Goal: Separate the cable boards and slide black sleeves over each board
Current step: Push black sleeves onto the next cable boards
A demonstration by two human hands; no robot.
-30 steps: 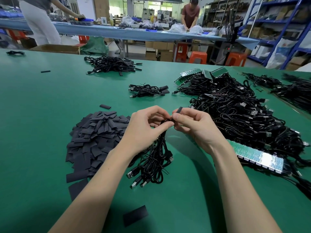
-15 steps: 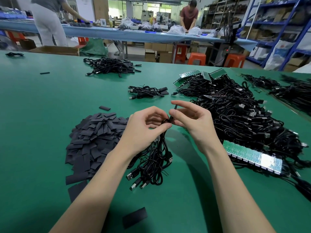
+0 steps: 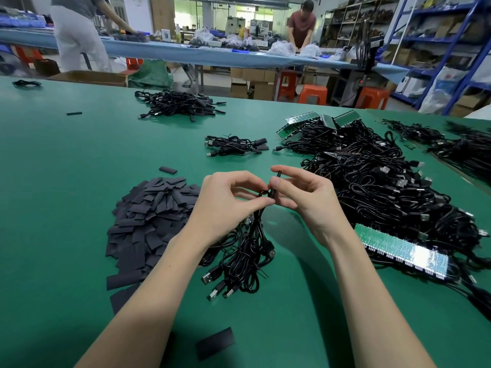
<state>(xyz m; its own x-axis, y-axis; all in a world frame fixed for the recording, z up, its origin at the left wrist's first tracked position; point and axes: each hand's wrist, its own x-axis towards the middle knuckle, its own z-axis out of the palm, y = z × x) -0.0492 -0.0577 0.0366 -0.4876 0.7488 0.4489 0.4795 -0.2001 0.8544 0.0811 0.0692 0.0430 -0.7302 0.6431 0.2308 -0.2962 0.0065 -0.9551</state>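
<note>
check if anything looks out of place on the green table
A few black sleeves lie away from the sleeve pile: one near the front edge, one behind the pile, one far left. Otherwise nothing looks spilled or damaged.

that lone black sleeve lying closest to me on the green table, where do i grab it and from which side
Take the black sleeve from above, pinching across its short width near the right end. It lies flat and alone on the green table, tilted with its right end farther away, so both long edges are free for thumb and finger.
</note>
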